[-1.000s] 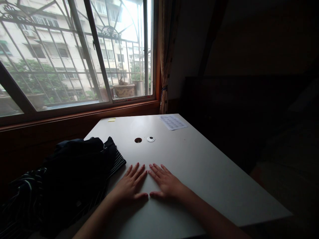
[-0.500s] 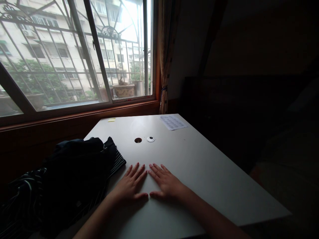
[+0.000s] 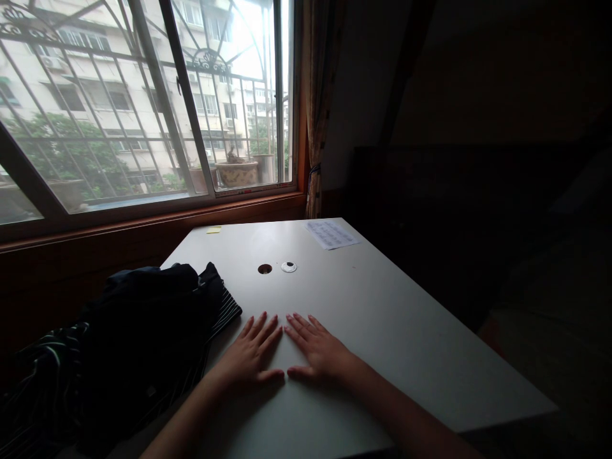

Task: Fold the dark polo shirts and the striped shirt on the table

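My left hand [image 3: 252,354] lies palm down on the white table [image 3: 401,331], fingers spread and holding nothing. Close beside it, my right hand [image 3: 316,352] rests flat in the same way, also empty. The two thumbs point at each other with a narrow gap between the tips. To the left of my left hand is a heap of dark clothes [image 3: 143,325], part of it with thin pale stripes; the hand is apart from it. Beyond the fingertips, a round hole [image 3: 264,269] pierces the tabletop, with a white round cover [image 3: 289,267] just right of it.
Printed paper sheets [image 3: 332,234] lie at the far right of the table, and a yellow sticky note [image 3: 214,229] at the far left. Behind the table are a barred window [image 3: 201,102] and a tied curtain [image 3: 315,127]. The right side of the room is very dark.
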Available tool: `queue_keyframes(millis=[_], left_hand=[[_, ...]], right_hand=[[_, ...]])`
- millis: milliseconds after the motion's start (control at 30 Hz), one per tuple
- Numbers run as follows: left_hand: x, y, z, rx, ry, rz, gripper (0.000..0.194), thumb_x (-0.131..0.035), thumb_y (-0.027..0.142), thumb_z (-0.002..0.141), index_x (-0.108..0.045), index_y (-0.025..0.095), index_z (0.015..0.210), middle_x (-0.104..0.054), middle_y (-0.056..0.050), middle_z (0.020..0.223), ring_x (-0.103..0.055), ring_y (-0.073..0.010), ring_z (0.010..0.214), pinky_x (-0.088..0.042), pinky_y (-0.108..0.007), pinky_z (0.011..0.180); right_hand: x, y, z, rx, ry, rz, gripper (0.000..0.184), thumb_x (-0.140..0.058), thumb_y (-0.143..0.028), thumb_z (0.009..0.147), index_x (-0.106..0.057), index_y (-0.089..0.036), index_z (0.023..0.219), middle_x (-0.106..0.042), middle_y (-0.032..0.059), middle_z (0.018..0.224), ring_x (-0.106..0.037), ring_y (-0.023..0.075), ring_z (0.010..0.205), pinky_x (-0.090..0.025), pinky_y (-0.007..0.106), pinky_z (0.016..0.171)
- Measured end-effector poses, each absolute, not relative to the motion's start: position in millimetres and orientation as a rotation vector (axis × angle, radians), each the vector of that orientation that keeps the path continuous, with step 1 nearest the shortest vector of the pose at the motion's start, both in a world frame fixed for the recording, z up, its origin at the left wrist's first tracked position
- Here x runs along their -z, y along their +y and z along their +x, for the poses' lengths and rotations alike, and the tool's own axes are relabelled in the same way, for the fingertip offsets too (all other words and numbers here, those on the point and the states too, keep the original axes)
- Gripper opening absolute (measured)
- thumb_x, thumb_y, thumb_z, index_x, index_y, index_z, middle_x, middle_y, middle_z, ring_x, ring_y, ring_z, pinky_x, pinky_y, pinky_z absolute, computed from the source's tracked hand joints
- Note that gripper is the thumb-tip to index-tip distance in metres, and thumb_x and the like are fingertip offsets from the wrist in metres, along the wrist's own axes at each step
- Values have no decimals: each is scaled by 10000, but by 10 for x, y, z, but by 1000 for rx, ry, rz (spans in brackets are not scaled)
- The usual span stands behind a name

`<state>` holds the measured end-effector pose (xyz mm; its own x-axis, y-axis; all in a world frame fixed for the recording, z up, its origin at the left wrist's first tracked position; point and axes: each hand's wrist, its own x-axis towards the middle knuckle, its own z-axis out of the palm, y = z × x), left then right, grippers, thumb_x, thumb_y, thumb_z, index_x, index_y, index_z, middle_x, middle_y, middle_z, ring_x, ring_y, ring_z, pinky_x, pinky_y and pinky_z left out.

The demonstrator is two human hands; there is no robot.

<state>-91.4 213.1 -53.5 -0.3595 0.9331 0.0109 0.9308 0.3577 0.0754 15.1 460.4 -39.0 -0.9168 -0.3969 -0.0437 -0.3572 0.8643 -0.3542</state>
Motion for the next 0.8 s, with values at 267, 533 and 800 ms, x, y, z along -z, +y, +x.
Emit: queue_keyframes(millis=[267, 533, 800], left_hand=[[506, 2124, -903, -137, 2561, 1762, 906, -348, 766, 915, 45, 315, 1595, -15, -27, 1673, -34, -372, 1535, -106, -571, 1233], [446, 2067, -863, -463, 2738, 1730, 585, -451, 498, 997, -362, 310, 1543, -551, -42, 1478, -530, -269, 1332, -457, -461, 1102], [-550, 1395, -848, -995, 3397, 1702, 355, -618, 213, 936, -615, 305, 1279, -708, -26, 1158, -640, -225, 1068, -529, -415, 966]], right_hand=[[436, 4616, 141, 526, 2962, -598, 941, -395, -777, 897, -160, -211, 1611, -82, 86, 1674, -59, 290, 1544, -18, 508, 1249], [406, 4713, 158, 1000, 3280, -374, 474, -426, -462, 996, -597, -225, 1369, -594, 117, 1387, -541, 268, 1276, -404, 456, 1129], [454, 4939, 108, 1431, 3331, 14, 365, -417, -451, 982, -678, -238, 1121, -674, 97, 1102, -647, 253, 961, -570, 413, 840]])
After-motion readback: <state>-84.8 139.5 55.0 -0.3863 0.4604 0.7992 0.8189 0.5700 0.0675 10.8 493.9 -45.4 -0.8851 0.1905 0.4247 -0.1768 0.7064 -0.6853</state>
